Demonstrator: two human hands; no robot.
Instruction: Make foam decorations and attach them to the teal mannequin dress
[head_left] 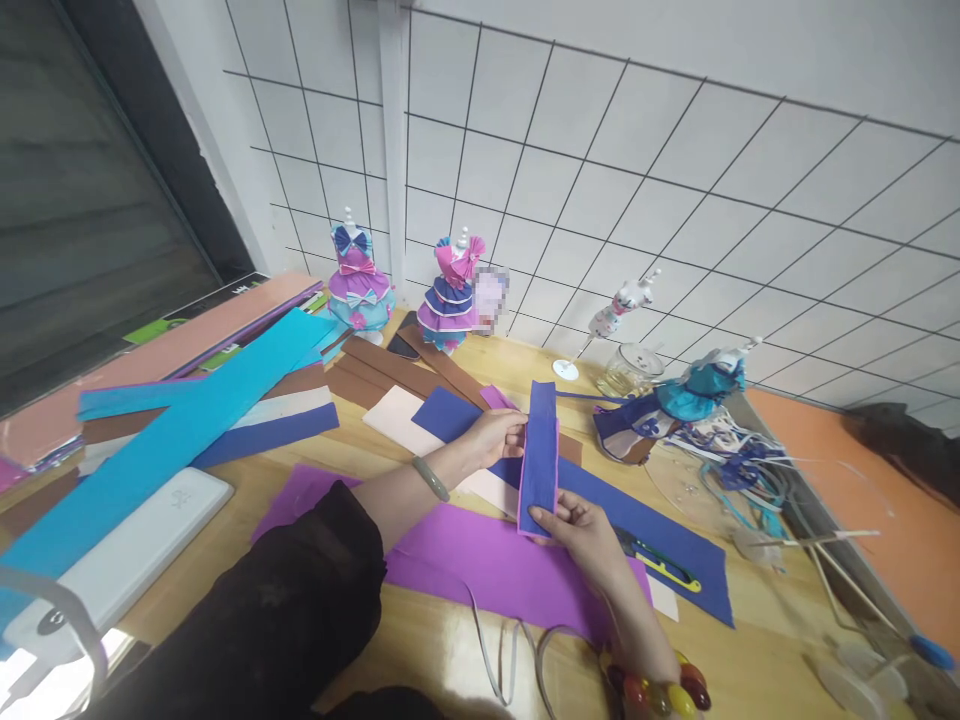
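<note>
A narrow dark-blue strip with a purple edging point(541, 455) is held upright between my two hands above the table. My left hand point(499, 438) pinches its left edge, fingers partly behind it. The thumb of my right hand point(576, 522) presses on the strip's lower end, with the fingers behind. Beneath lie a wide purple sheet point(480, 560) and a long dark-blue sheet point(660, 525). A yellow-and-black cutter point(667, 568) rests on the blue sheet, right of my right hand.
Dressed miniature mannequins point(361, 285) stand at the back; one in teal point(694, 397) leans at the right by a glass jar point(634, 368) and tangled ribbons point(750, 470). Bright-blue strips point(195, 410) and a white power bank point(142, 550) lie left. A thin cord point(480, 620) lies in front.
</note>
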